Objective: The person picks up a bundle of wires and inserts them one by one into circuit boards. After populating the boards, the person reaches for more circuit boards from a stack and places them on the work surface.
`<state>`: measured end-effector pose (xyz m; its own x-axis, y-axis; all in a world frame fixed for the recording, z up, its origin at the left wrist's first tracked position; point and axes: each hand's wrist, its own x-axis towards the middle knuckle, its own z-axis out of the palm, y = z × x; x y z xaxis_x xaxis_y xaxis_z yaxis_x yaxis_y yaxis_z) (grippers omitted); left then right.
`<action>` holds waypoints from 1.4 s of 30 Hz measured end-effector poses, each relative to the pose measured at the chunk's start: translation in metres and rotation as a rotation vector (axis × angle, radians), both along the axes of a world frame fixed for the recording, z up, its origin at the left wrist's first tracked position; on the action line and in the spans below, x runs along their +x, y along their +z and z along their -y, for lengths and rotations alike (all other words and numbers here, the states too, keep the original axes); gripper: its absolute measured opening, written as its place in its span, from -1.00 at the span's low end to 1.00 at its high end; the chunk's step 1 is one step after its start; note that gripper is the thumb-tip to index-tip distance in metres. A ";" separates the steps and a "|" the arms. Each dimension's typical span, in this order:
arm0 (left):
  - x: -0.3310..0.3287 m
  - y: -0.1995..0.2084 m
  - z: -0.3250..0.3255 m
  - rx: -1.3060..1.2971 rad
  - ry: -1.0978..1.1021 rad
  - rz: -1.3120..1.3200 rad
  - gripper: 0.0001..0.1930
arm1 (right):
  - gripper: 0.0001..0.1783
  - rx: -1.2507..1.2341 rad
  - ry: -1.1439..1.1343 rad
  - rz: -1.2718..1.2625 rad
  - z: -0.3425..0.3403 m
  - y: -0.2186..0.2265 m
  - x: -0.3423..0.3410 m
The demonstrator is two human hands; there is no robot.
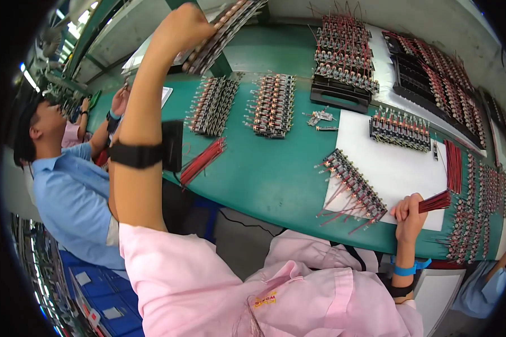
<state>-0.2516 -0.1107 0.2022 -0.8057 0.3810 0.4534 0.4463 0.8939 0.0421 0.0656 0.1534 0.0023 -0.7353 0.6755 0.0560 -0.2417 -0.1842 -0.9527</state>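
The green table [253, 174] offered a bare middle lane, open to its front edge. Two blocks of circuit boards [273, 106] stood behind it, red wires [203, 162] lay left, and slanted boards [355, 182] and the right hand [409, 216] blocked the right.

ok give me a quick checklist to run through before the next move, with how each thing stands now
1. Right hand closed on its bundle of red wires: ok.
2. Left hand on the raised board block: ok, fingers at its edge; how firmly, cannot tell.
3. White sheet free of loose pieces: not ok, a small dark piece lies on it.
4. Second red wire bundle laid down on the right: ok.
5. Left arm clear of the co-worker in blue: cannot tell, they overlap in this view.
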 end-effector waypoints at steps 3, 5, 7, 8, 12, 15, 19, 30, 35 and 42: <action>0.019 -0.009 0.029 0.030 0.041 0.000 -0.77 | -0.64 -0.004 0.032 -0.021 -0.004 -0.001 0.004; 0.003 -0.044 0.066 0.013 -0.001 -0.122 -0.77 | -0.64 -0.012 0.047 -0.025 -0.004 0.000 0.004; -0.005 -0.073 0.081 -0.019 0.096 -0.106 -0.79 | -0.64 -0.026 0.054 -0.033 -0.003 -0.001 0.003; -0.003 -0.084 0.084 -0.042 0.185 -0.082 -0.82 | -0.64 -0.027 0.059 -0.035 -0.004 -0.001 0.004; -0.005 -0.114 0.092 -0.080 0.352 -0.039 -0.88 | -0.65 -0.024 0.071 -0.038 -0.005 0.000 0.006; -0.017 -0.127 0.087 -0.069 0.318 -0.050 -0.90 | -0.65 -0.019 0.065 -0.031 -0.006 0.001 0.008; -0.028 -0.134 0.087 -0.096 0.320 0.019 -0.90 | -0.65 -0.018 0.057 -0.011 -0.005 0.001 0.006; -0.033 -0.143 0.085 -0.144 0.362 0.083 -0.83 | -0.65 -0.010 0.104 -0.021 -0.007 -0.001 0.007; -0.030 -0.135 0.085 -0.189 0.331 0.194 -0.68 | -0.65 -0.001 0.102 -0.022 -0.007 -0.001 0.007; -0.030 -0.094 0.046 -0.150 0.201 0.180 -0.64 | -0.65 -0.001 0.107 -0.014 -0.008 0.000 0.006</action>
